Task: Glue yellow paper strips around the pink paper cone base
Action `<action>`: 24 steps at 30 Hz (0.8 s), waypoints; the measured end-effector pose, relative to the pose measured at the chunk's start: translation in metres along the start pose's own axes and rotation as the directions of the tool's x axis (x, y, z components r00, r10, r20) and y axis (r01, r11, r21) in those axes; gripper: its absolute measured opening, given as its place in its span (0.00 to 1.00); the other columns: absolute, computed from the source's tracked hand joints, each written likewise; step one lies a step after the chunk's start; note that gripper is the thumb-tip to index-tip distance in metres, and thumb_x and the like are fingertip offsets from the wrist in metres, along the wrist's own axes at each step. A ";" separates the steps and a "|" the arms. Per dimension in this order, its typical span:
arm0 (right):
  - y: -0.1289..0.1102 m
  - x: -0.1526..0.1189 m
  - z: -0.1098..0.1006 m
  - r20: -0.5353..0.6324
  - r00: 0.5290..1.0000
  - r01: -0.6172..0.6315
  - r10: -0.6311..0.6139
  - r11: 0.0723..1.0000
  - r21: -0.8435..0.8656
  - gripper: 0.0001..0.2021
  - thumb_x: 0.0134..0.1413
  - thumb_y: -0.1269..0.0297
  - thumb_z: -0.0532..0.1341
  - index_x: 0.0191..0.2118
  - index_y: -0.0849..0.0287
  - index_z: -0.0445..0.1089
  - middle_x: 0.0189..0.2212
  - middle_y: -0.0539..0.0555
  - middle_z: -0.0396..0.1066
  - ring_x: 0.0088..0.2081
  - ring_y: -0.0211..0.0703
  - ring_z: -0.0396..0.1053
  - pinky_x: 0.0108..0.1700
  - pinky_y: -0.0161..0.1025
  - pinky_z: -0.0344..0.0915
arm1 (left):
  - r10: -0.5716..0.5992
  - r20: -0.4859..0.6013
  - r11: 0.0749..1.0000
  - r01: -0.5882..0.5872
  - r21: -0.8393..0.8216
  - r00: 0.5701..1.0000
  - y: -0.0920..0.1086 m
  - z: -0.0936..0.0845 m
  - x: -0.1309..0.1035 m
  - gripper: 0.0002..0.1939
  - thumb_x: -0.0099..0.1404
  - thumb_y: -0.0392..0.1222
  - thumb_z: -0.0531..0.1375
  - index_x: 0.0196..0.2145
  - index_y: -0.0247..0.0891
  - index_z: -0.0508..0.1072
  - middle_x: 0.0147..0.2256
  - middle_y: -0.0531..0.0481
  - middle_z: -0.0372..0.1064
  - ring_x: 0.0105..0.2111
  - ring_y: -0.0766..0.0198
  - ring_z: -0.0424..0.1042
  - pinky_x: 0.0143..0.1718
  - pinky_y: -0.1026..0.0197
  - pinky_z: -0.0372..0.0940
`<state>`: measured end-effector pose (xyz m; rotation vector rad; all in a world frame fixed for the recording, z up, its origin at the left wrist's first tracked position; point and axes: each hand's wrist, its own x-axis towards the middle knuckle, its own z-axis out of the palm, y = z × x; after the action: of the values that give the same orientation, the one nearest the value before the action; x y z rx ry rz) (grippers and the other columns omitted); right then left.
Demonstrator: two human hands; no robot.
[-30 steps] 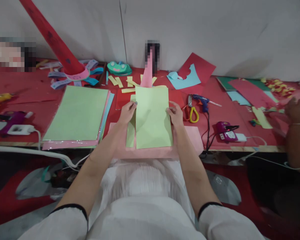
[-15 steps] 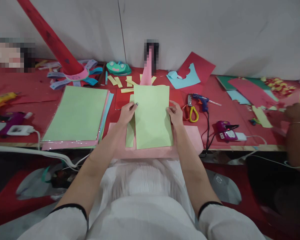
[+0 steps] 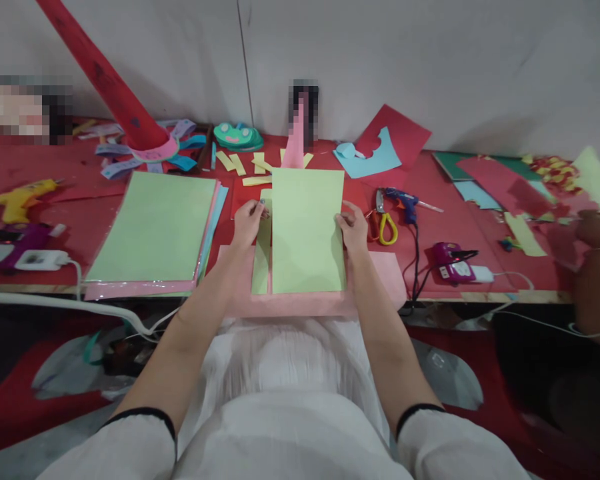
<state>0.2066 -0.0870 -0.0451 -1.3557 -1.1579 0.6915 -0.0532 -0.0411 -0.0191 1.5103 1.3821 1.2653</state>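
Observation:
A light green paper sheet stands in front of me, over pink paper. My right hand pinches its right edge between thumb and fingers. My left hand is just left of the sheet, with a small gap between them. Its thumb and fingers are drawn together over a narrow green paper strip; whether they grip anything is hidden. Behind the sheet rises a pink paper cone, its lower part covered.
Left lies a stack of coloured paper; beyond it, a red cone. Yellow strips lie behind. Right are yellow-handled scissors, a blue glue gun with its cable, and a purple power adapter. Another person's hand is far right.
My left hand has come off the sheet's left edge and moved slightly left. The sheet has shifted a little right and straightened. At far right the other person's pale paper has risen.

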 end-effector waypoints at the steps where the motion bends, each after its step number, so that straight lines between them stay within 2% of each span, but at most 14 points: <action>1: 0.000 0.000 0.000 -0.002 1.000 0.002 -0.002 1.000 0.005 0.20 0.48 0.58 0.60 0.49 0.55 0.65 0.32 0.52 0.73 0.37 0.43 0.71 0.45 0.45 0.67 | -0.002 0.004 1.000 0.002 -0.010 1.000 0.000 0.000 0.000 0.12 0.63 0.42 0.54 0.23 0.37 0.66 0.23 0.53 0.67 0.25 0.69 0.68 0.31 0.65 0.64; 5: 0.000 -0.001 0.000 0.000 1.000 0.002 -0.002 1.000 0.018 0.20 0.48 0.57 0.61 0.49 0.54 0.65 0.32 0.51 0.74 0.36 0.42 0.72 0.44 0.44 0.68 | -0.015 0.039 1.000 0.014 0.007 0.999 0.001 0.001 -0.001 0.12 0.62 0.41 0.54 0.22 0.38 0.66 0.23 0.53 0.67 0.25 0.68 0.68 0.30 0.65 0.62; 12: -0.003 -0.001 0.001 0.030 1.000 0.006 -0.008 0.999 0.034 0.21 0.48 0.57 0.62 0.49 0.55 0.65 0.32 0.52 0.73 0.37 0.43 0.72 0.44 0.45 0.68 | 0.047 0.083 0.996 -0.053 0.076 0.995 0.004 0.003 -0.002 0.12 0.61 0.39 0.54 0.20 0.38 0.62 0.21 0.54 0.62 0.24 0.67 0.63 0.27 0.65 0.57; 19: -0.003 -0.002 0.001 0.015 1.000 0.004 -0.005 0.999 0.035 0.21 0.47 0.57 0.62 0.49 0.55 0.65 0.31 0.51 0.73 0.36 0.43 0.71 0.44 0.45 0.68 | 0.060 0.121 0.998 -0.062 0.012 0.991 0.001 0.003 -0.002 0.17 0.62 0.52 0.54 0.21 0.38 0.62 0.21 0.54 0.59 0.23 0.66 0.62 0.26 0.64 0.57; 24: -0.003 -0.001 0.001 0.013 1.000 0.013 -0.013 0.999 0.030 0.20 0.48 0.57 0.62 0.48 0.55 0.65 0.31 0.51 0.73 0.35 0.42 0.71 0.43 0.45 0.68 | 0.072 0.131 0.997 -0.071 -0.008 0.989 0.003 0.003 -0.003 0.19 0.60 0.55 0.55 0.22 0.38 0.63 0.22 0.53 0.61 0.25 0.67 0.63 0.27 0.64 0.59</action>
<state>0.2044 -0.0882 -0.0429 -1.3190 -1.1612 0.7065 -0.0497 -0.0440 -0.0171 1.6239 1.2506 1.1878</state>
